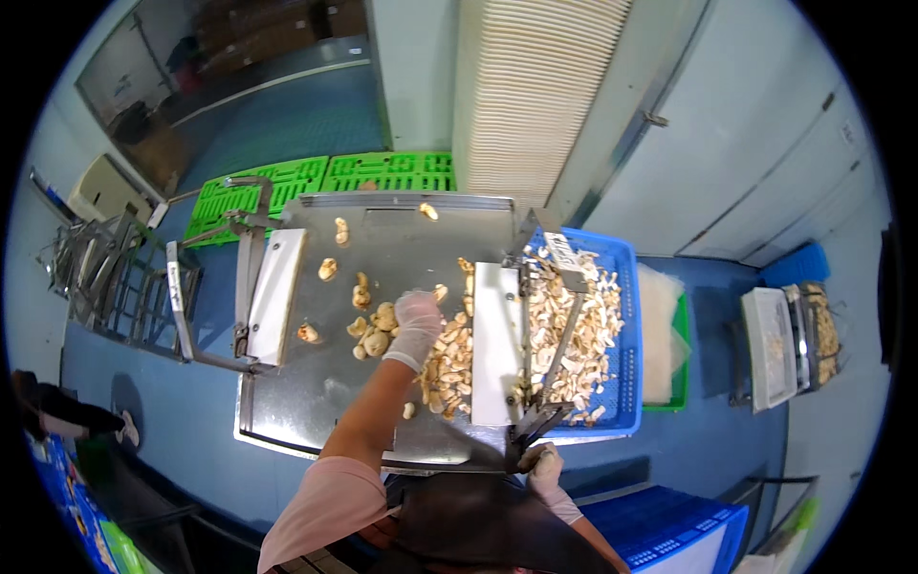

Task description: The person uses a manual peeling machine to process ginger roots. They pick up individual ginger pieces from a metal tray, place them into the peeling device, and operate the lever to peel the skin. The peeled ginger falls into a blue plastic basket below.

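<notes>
My left hand (419, 319), in a thin whitish glove, is over the steel table (323, 402), between whole mushrooms (376, 341) and a heap of sliced mushroom pieces (450, 359). One piece (439, 292) lies by its fingers; whether it grips anything is hidden. Curled at the table's near right corner, my right hand (545, 470), gloved too, is closed on the low end of a metal lever (534, 427). A white board (497, 344) stands between the heap and a blue perforated basket (629, 323) full of slices. Several single mushrooms (328, 269) are spread at the left.
A second white board (276, 298) with a metal arm (247, 287) is at the table's left. Green plastic pallets (391, 168) stand behind. To the right are a green crate (681, 359) and a white tray (767, 351); a blue crate (667, 527) sits below. Another person's leg (97, 417) shows at left.
</notes>
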### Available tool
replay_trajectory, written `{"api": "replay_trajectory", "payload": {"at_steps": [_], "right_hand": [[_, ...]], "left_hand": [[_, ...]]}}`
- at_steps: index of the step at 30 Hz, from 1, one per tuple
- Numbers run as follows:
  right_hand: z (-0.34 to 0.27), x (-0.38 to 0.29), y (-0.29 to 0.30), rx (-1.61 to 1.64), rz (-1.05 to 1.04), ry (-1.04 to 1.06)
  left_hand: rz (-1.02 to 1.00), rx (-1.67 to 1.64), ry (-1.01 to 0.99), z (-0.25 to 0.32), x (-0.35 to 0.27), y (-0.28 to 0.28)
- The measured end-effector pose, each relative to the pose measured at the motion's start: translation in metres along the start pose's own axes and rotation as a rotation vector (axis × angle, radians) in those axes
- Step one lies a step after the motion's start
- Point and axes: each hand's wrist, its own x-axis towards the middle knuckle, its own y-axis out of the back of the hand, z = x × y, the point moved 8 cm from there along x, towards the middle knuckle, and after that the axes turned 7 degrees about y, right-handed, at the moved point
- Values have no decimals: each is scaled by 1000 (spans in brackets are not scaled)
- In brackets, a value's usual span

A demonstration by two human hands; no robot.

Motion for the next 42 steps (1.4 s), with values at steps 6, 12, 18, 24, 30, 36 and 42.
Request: {"api": "replay_trajectory", "payload": {"at_steps": [6,12,18,24,30,36,42], "right_hand": [[-29,3,2,-6,-243,-147],[-39,-2,2,279,-234,-339],[-42,4,-1,172,-267,-249],[-41,3,0,189,-227,-215],[-44,9,1,175,-145,-98],[-83,27,14,207,78,-201],[-8,1,4,59,42,-99]], "left_hand": [[-83,55,118,-7,0,6],[-74,-218,317,-25,-8,20],[-93,-1021,-63,55,-34,-30],[-167,-1043,123,111,-60,-46],[-96,-950,159,109,-57,-46],[-106,-893,99,111,-59,-34],[-117,-928,100,118,-63,-31]]}}
